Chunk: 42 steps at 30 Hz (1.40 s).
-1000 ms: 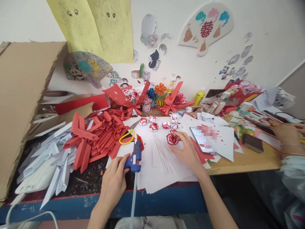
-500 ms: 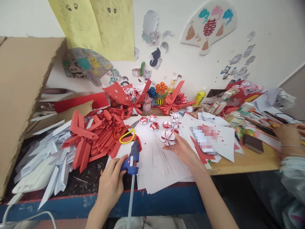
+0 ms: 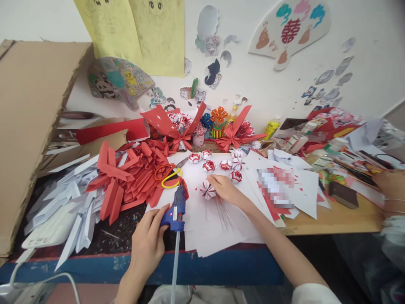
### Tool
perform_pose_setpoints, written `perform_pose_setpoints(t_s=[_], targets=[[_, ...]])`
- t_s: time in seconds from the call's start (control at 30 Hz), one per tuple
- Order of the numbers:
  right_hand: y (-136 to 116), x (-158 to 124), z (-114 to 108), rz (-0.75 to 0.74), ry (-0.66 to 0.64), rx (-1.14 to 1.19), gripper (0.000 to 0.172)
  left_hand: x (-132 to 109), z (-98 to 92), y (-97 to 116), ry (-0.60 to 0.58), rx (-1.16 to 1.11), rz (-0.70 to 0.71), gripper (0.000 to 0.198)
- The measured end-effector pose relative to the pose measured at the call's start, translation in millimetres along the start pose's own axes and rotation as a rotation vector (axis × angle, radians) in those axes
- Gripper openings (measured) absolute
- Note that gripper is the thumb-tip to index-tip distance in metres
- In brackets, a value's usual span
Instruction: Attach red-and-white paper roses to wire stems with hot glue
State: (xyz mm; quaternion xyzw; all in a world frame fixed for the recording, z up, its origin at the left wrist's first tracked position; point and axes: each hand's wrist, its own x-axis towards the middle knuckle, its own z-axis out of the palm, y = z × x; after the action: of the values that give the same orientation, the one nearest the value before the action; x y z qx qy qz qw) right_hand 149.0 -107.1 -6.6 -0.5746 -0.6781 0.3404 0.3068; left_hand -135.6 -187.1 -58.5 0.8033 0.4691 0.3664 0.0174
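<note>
My left hand (image 3: 150, 238) is closed around a blue hot glue gun (image 3: 176, 213), with a clear glue stick (image 3: 175, 266) poking out of its back end. Between the fingers of my right hand (image 3: 223, 188) is a red-and-white paper flower (image 3: 207, 190), its striped underside facing me. Several finished-looking paper flowers (image 3: 209, 166) sit behind it on white paper sheets (image 3: 202, 236). Thin wires (image 3: 223, 215) lie on those sheets below my right hand. Scissors with orange and yellow handles (image 3: 171, 175) rest just beyond the glue gun's nozzle.
Folded red paper strips (image 3: 139, 173) and white strips (image 3: 74, 194) are heaped at the left, near a white power strip (image 3: 50, 228). Red paper bouquets (image 3: 180, 126) stand along the wall. A phone (image 3: 274, 188) lies right of the sheets. Another person's hand (image 3: 394, 185) is at the far right.
My right hand has brought the paper flower leftward, closer to the glue gun. My left hand still holds the gun in about the same place. The view has shifted slightly.
</note>
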Motion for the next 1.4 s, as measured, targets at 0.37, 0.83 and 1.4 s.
perform_pose_setpoints(t_s=[0.37, 0.83, 1.4], targets=[[-13, 2, -5, -0.298, 0.276, -0.329, 0.027, -5, -10.8, -2, 0.012, -0.109, 0.049, 0.044], [-31, 17, 8, -0.718, -0.070, -0.223, 0.028, -4, -12.7, -1, 0.056, -0.162, 0.178, 0.039], [-21, 23, -1, -0.536, -0.121, 0.085, 0.015, -10, -10.2, -4, 0.132, -0.129, 0.173, 0.043]])
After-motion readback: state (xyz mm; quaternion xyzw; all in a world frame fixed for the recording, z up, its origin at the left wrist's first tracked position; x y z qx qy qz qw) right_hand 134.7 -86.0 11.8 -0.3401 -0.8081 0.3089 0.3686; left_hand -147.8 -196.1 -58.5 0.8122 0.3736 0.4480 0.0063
